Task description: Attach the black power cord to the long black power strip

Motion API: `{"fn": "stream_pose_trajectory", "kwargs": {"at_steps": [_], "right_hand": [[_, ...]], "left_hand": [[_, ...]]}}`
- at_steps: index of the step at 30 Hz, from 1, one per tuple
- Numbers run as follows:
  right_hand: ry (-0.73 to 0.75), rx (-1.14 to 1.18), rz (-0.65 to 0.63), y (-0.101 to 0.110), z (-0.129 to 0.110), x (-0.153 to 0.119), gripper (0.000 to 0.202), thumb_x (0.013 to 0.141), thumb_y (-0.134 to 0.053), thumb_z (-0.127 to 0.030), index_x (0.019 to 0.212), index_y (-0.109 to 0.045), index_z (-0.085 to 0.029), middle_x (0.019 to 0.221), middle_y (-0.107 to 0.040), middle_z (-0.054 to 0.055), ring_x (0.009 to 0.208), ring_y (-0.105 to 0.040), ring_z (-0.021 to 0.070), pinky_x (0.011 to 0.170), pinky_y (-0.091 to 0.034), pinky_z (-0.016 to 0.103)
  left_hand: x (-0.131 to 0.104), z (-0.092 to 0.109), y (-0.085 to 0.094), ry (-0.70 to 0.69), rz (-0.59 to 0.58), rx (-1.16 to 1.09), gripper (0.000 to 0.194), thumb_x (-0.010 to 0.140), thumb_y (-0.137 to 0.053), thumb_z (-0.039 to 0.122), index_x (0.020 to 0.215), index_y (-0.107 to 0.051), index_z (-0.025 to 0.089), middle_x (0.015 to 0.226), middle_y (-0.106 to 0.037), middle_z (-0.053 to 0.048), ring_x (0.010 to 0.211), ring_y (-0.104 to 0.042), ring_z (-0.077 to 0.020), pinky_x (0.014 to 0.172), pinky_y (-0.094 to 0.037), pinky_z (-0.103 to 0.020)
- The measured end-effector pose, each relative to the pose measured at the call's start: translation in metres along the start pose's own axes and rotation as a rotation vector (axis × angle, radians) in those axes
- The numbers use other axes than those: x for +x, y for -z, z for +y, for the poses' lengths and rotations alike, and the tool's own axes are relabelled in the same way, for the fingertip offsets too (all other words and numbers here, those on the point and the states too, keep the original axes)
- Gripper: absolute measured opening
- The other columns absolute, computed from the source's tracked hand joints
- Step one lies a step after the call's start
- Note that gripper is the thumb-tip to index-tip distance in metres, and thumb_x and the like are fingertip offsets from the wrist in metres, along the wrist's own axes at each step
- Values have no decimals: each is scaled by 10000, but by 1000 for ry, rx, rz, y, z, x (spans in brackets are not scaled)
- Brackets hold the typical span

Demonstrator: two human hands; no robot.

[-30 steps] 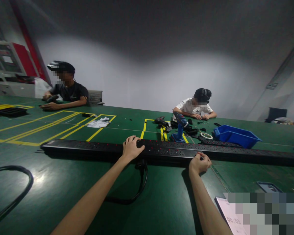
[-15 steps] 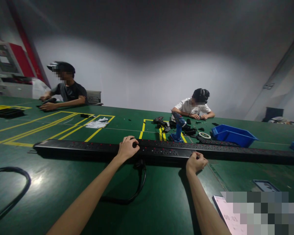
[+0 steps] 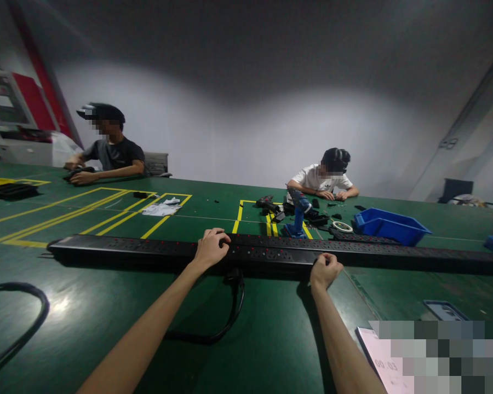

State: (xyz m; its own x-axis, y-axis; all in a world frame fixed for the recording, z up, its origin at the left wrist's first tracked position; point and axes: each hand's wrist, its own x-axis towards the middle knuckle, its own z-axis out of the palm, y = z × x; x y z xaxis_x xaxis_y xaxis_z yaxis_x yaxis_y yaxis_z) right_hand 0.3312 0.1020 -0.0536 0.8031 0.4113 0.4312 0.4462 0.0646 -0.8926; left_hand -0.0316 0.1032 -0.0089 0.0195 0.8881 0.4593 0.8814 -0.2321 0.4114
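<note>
A long black power strip [image 3: 139, 253] with rows of sockets and small red lights lies across the green table before me. My left hand [image 3: 211, 249] is closed around its upper side near the middle, fingers curled over the far edge. At the strip's right end, my right hand [image 3: 326, 271] grips with bent fingers; the fingertips' contact is partly hidden. Just behind, a second long black power strip [image 3: 419, 257] stretches off to the right. A black cable [image 3: 232, 323] with a plug hangs toward me from below the left hand's strip.
A blue cordless drill [image 3: 299, 213] stands behind the strips, near a blue bin [image 3: 390, 227] and a tape roll [image 3: 342, 226]. White papers [image 3: 162, 207] lie farther left. A thick cable [image 3: 45, 306] curves at left; phones [image 3: 380, 355] lie at right. Two people sit opposite.
The front power strip has slid slightly left, and both my hands have shifted left with it. The person at far left has moved their hands a little.
</note>
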Motion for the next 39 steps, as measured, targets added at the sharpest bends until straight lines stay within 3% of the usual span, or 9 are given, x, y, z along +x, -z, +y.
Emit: {"fn": "stream_pose_trajectory", "kwargs": {"at_steps": [14, 33, 35, 37, 39], "right_hand": [[48, 22, -23, 0, 0, 0, 86, 688, -490, -277, 704, -418, -233, 763, -390, 2, 793, -416, 215, 831, -344, 332], [60, -11, -59, -3, -3, -1, 83, 718, -498, -285, 756, -481, -213, 847, -441, 33, 856, -452, 230, 862, -337, 361], [114, -79, -28, -3, -11, -7, 97, 726, -500, -272, 792, -517, -202, 927, -470, 59, 933, -457, 252, 910, -300, 408], [264, -157, -38, -3, -25, -23, 120, 738, -506, -241, 837, -557, -196, 1044, -487, 89, 1044, -438, 282, 956, -236, 464], [483, -155, -189, -3, -43, -49, 122, 756, -510, -195, 855, -581, -198, 1096, -500, 93, 1098, -428, 283, 969, -207, 476]], "left_hand": [[0, -5, 0, -12, -15, 17, 233, 771, -539, 227, 820, -751, 309, 1196, -609, -9, 1143, -479, -262, 959, -452, -439], [0, -7, 0, -38, -22, 8, 252, 787, -524, 223, 843, -752, 314, 1177, -631, -2, 1149, -488, -256, 987, -433, -441], [0, -8, 0, -47, -23, 4, 251, 794, -519, 224, 853, -748, 307, 1177, -632, -6, 1152, -488, -254, 981, -435, -435], [-1, -7, 0, -53, -29, 0, 252, 802, -512, 224, 864, -744, 300, 1180, -632, -10, 1154, -487, -251, 973, -437, -429], [-1, -6, 1, -54, -37, 2, 253, 807, -507, 223, 870, -740, 299, 1181, -633, -11, 1157, -486, -250, 967, -437, -425]]}}
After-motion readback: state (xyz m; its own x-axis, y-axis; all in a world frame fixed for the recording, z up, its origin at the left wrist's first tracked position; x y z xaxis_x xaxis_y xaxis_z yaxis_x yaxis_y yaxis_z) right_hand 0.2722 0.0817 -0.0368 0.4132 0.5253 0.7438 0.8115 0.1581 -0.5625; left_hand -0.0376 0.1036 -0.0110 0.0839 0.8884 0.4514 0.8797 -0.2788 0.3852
